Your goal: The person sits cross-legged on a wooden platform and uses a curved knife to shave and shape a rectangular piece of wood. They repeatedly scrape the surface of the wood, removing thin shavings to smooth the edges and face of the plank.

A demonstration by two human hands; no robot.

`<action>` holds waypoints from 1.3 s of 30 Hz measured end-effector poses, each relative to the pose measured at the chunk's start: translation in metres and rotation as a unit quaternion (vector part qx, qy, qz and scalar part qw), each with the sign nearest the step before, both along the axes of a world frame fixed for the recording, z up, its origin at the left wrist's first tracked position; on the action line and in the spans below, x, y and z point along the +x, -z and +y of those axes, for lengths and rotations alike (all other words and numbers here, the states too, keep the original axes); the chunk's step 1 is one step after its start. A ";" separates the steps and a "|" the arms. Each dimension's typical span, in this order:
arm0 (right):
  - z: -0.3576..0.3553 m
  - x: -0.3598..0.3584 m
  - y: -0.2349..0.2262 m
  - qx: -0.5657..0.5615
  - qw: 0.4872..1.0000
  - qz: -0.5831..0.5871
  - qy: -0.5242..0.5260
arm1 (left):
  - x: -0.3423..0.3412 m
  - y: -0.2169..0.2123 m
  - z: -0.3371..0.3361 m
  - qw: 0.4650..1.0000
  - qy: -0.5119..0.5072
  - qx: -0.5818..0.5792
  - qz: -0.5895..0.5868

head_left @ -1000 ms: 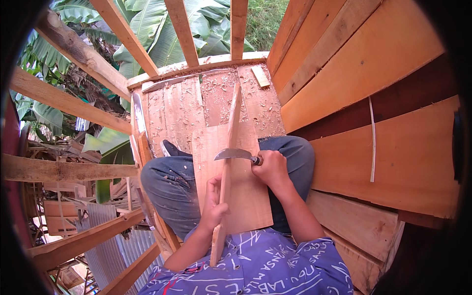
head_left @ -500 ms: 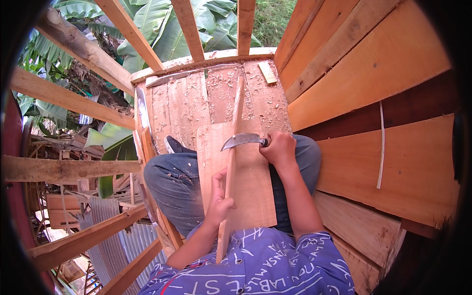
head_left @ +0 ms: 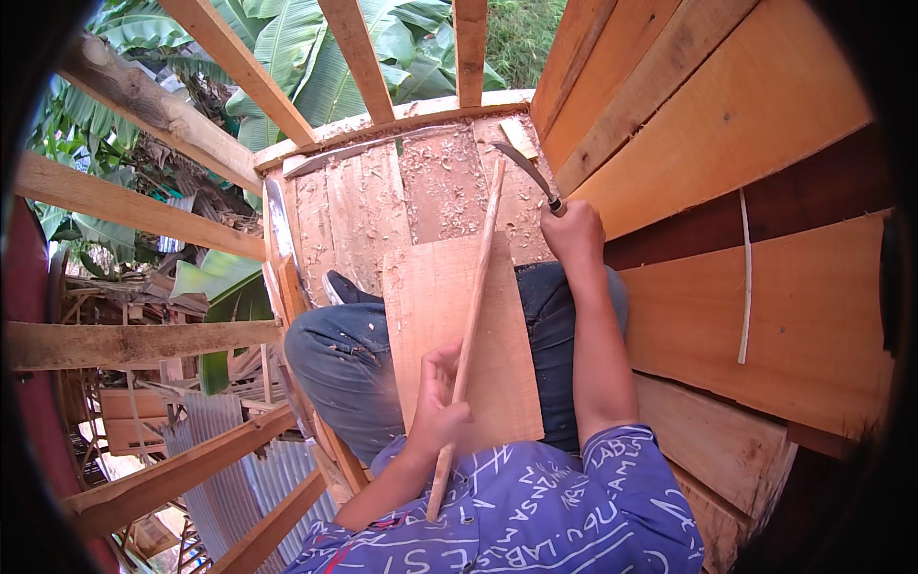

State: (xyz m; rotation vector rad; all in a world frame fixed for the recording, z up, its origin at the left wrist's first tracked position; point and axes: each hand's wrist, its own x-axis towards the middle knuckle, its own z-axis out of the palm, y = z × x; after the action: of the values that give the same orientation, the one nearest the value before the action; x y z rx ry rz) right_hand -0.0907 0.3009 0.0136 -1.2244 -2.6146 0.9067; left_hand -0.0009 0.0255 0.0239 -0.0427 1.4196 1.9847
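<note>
Resting across the thighs in the head view: one flat pale board (head_left: 421, 287), rectangular, taken as landmark. Over the board, slanting from the shirt beyond its far edge: one slender wooden stick (head_left: 477, 292), near end at the shirt front. Above the board's near part: the person's left hand (head_left: 438, 407), gripping the stick between thumb and curled fingers. Beyond the board's far right corner: the right hand (head_left: 576, 230), fist wrapped round the handle of one curved knife (head_left: 526, 172), dark-bladed, its tip near the stick's far end; whether they touch cannot be told. Either side of the board: blue jeans (head_left: 339, 354), flecked with wood chips. Off its far left corner: one dark shoe (head_left: 342, 287), partly covered. Beyond its far edge: plank floor (head_left: 359, 206), strewn with curled shavings (head_left: 445, 177), and one small pale offcut (head_left: 518, 138) behind the knife. Nearest side: patterned purple-blue shirt (head_left: 535, 507). Well right of the board: one thin whitish strip (head_left: 745, 277) against broad orange-brown planks (head_left: 803, 316). Well left: corrugated sheets (head_left: 206, 430), outside wooden bars (head_left: 143, 344).
</note>
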 end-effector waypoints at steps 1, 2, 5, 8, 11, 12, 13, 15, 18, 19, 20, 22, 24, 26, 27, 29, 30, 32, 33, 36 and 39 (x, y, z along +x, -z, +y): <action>0.000 -0.001 -0.007 0.000 1.000 0.000 -0.020 | -0.001 0.000 0.001 1.000 -0.002 0.003 0.004; -0.003 0.005 -0.002 -0.045 0.998 0.026 -0.026 | -0.003 0.001 0.001 1.000 -0.003 0.006 0.008; -0.021 0.030 0.011 -0.079 0.996 -0.010 -0.048 | -0.010 0.002 0.006 0.999 -0.013 0.007 0.034; -0.031 0.061 0.021 -0.088 0.991 0.060 -0.079 | -0.018 0.006 0.002 0.997 -0.002 -0.015 0.077; -0.032 0.072 0.009 -0.192 0.976 0.076 -0.070 | -0.018 0.005 -0.001 0.993 -0.008 -0.049 0.107; -0.036 0.073 0.004 -0.200 0.973 0.086 -0.081 | -0.017 0.003 -0.003 0.992 -0.017 -0.061 0.114; -0.039 0.075 -0.002 -0.204 0.970 0.094 -0.091 | -0.017 0.000 -0.002 0.987 -0.025 -0.074 0.140; -0.041 0.078 -0.003 -0.207 0.964 0.115 -0.121 | -0.020 -0.006 -0.002 0.976 -0.042 -0.100 0.191; -0.043 0.085 0.009 -0.175 0.961 0.120 -0.175 | -0.019 -0.016 0.002 0.961 -0.040 -0.172 0.211; -0.046 0.084 0.008 -0.152 0.965 0.107 -0.184 | -0.019 -0.017 0.002 0.957 -0.041 -0.191 0.215; -0.051 0.084 0.005 -0.128 0.968 0.095 -0.192 | -0.017 -0.018 0.004 0.956 -0.031 -0.204 0.210; -0.057 0.082 -0.004 -0.068 0.974 0.038 -0.211 | -0.014 -0.019 0.007 0.952 -0.005 -0.228 0.203; -0.059 0.078 -0.011 -0.011 0.972 0.007 -0.234 | -0.012 -0.015 0.009 0.945 0.001 -0.241 0.223; -0.058 0.075 -0.018 0.044 0.968 -0.027 -0.246 | -0.010 -0.012 0.010 0.943 0.001 -0.241 0.231; -0.057 0.070 -0.021 0.070 0.965 -0.045 -0.250 | -0.011 -0.012 0.010 0.944 -0.004 -0.236 0.230; -0.056 0.067 -0.026 0.108 0.958 -0.068 -0.257 | -0.011 -0.011 0.008 0.946 -0.010 -0.230 0.227; -0.054 0.067 -0.027 0.122 0.955 -0.074 -0.260 | -0.010 -0.011 0.008 0.947 -0.008 -0.228 0.224; -0.051 0.068 -0.029 0.141 0.949 -0.076 -0.271 | -0.007 -0.010 0.006 0.948 -0.004 -0.229 0.222; -0.050 0.070 -0.031 0.149 0.946 -0.075 -0.276 | -0.007 -0.011 0.006 0.948 0.001 -0.229 0.223; -0.050 0.075 -0.035 0.168 0.938 -0.079 -0.292 | -0.010 -0.011 0.004 0.946 0.011 -0.226 0.231; -0.051 0.073 -0.039 0.176 0.936 -0.093 -0.290 | -0.010 -0.009 0.004 0.948 0.010 -0.216 0.234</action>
State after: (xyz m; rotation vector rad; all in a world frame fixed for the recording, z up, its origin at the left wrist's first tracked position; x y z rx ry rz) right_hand -0.0174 0.2504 0.0524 -0.4696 -3.1715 0.3483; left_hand -0.0108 0.0296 0.0324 0.2646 2.1329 1.6920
